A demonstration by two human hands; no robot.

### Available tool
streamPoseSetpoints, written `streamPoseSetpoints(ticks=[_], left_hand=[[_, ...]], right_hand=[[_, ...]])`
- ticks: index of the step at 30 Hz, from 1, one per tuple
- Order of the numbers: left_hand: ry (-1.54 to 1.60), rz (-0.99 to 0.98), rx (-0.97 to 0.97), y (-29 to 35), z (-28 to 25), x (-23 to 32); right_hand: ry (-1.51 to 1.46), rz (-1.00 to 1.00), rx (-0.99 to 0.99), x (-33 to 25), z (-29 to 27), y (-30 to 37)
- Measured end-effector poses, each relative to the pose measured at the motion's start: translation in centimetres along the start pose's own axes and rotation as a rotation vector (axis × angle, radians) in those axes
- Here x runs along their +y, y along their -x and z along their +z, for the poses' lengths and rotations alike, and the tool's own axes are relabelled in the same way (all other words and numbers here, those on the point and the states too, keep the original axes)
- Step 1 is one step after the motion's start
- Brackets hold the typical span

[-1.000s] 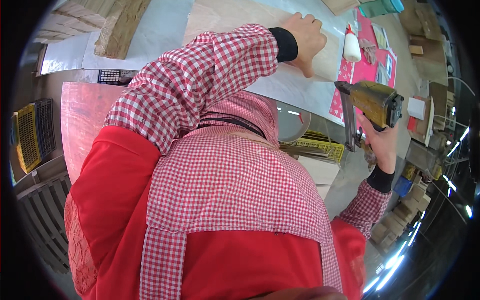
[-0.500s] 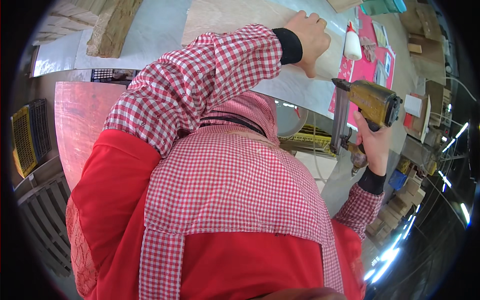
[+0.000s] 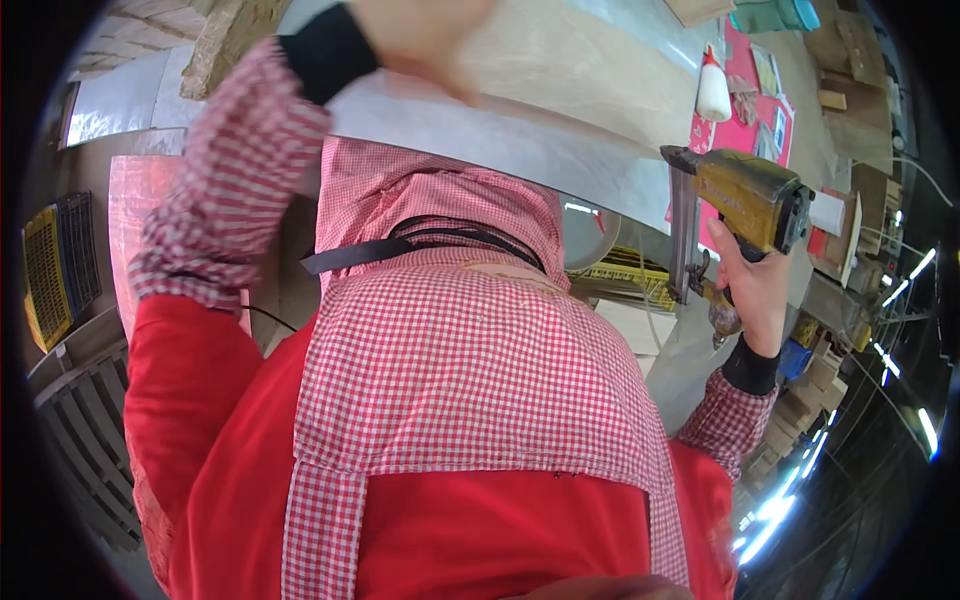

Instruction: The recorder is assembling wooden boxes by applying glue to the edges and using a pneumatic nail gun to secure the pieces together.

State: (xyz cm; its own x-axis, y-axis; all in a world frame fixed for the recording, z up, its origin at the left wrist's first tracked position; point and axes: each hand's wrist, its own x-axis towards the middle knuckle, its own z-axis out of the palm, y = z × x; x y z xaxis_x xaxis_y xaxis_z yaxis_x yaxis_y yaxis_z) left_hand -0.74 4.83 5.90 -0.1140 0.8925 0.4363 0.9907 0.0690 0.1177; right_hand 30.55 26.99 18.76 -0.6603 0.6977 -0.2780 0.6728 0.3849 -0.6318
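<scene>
My right hand point(image 3: 757, 300) is wrapped round the handle of a worn yellow-brown air nail gun point(image 3: 745, 195), held upright off the table's right front edge. Its long dark magazine point(image 3: 683, 235) hangs down on the left side. My left hand point(image 3: 425, 40) is over the far left part of the worktable, smeared by motion, its fingers partly cut off by the upper edge of the view. Beside it a thin, pale wooden board point(image 3: 610, 75) lies flat on the grey tabletop point(image 3: 520, 150). Whether the left hand touches the board cannot be made out.
A white glue bottle point(image 3: 713, 95) with a red tip stands right of the board, by a pink sheet point(image 3: 740, 65) with a crumpled glove point(image 3: 743, 100). A wooden block point(image 3: 228, 45) sits far left. Yellow crates point(image 3: 45, 275) stand at the left, and a hose point(image 3: 645, 290) hangs below the table.
My left hand has swung left from the right part of the board, and its arm no longer crosses my chest. The right hand and nail gun have barely shifted.
</scene>
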Motion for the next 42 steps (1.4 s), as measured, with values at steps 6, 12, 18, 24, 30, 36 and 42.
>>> streamPoseSetpoints(ticks=[6, 12, 18, 24, 30, 36, 42], left_hand=[[0.031, -0.263, -0.338, -1.2, -3.9, 2.5], [0.074, -0.282, -0.257, -2.0, -3.5, 4.2], [0.083, -0.276, -0.216, -1.8, -2.8, 3.5], [0.116, -0.266, -0.156, -2.0, -2.2, 3.7], [-0.059, -0.142, 0.137, 0.1, 0.4, 3.4], [-0.002, -0.107, 0.037, 0.9, -0.5, 2.0], [0.480, -0.174, -0.081, 0.8, -2.8, 0.7]], right_hand=[[0.078, -0.032, -0.123, -2.1, 1.1, -0.2], [0.110, -0.045, -0.143, -2.9, 1.7, -0.1], [0.085, -0.014, -0.075, -3.5, 2.4, -0.3], [0.116, 0.089, -0.065, -3.2, 2.4, -0.4], [0.066, 0.051, -0.102, -3.2, 2.7, -0.6], [0.110, 0.016, -0.113, -6.3, 4.6, 0.5], [0.054, -0.295, -0.261, -8.3, 7.2, -0.3]])
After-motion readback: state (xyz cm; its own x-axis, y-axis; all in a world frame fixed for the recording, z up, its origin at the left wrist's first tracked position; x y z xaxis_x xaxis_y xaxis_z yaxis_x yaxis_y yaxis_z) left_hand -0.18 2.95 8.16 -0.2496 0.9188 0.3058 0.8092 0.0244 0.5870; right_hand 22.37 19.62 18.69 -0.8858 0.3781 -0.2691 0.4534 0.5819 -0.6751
